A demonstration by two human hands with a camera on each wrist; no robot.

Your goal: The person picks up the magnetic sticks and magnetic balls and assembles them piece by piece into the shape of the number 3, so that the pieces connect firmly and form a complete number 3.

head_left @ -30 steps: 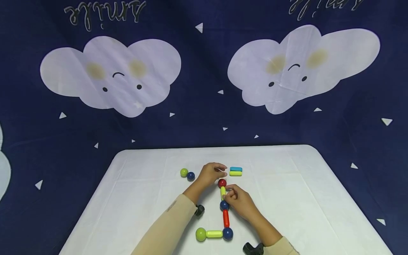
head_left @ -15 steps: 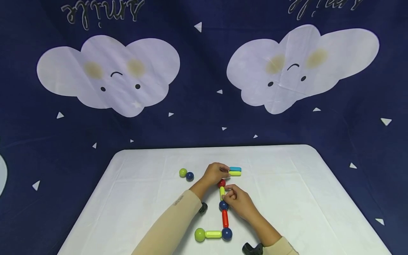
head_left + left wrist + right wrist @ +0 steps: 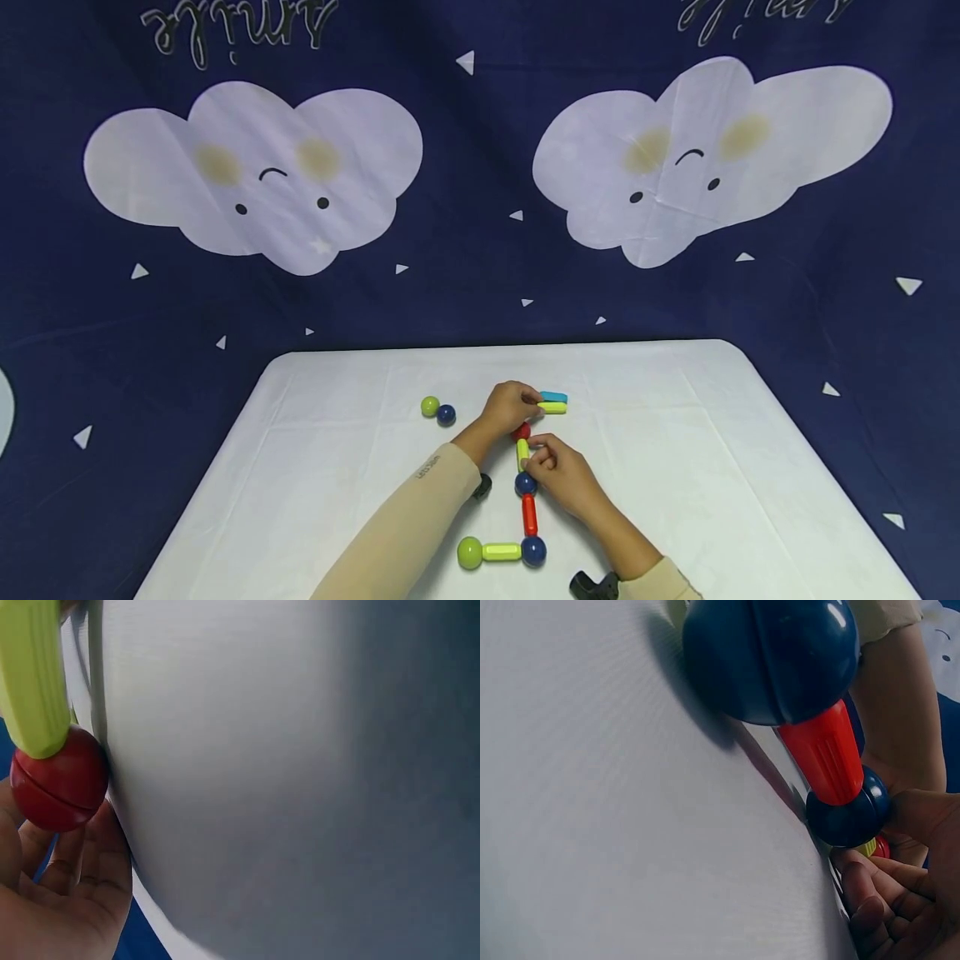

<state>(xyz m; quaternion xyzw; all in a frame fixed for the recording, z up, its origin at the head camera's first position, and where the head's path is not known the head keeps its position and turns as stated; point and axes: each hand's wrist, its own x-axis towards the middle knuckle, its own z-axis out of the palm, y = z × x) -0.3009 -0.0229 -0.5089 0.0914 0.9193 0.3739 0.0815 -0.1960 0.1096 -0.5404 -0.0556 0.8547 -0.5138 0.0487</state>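
Observation:
My left hand (image 3: 510,408) pinches the left end of a loose yellow-green stick (image 3: 555,408), its fingers also against a light-blue stick (image 3: 554,397) just behind. Below that hand is the red ball (image 3: 521,431), partly covered; it shows large in the left wrist view (image 3: 60,780). My right hand (image 3: 566,475) pinches the upright yellow-green stick (image 3: 522,452) between the red ball and a blue ball (image 3: 526,483). A red stick (image 3: 530,515) runs from there to a second blue ball (image 3: 533,551), joined by another yellow-green stick (image 3: 502,552) to a green ball (image 3: 470,552).
A loose green ball (image 3: 430,407) and blue ball (image 3: 446,415) touch at the back left of the white table (image 3: 337,483). A dark blue cloth with clouds (image 3: 465,317) hangs behind. A black wrist camera (image 3: 594,586) is at my right sleeve.
My left hand has moved right from beside the loose sticks onto their left ends, and the light-blue stick has tilted slightly. My right hand has stayed in place.

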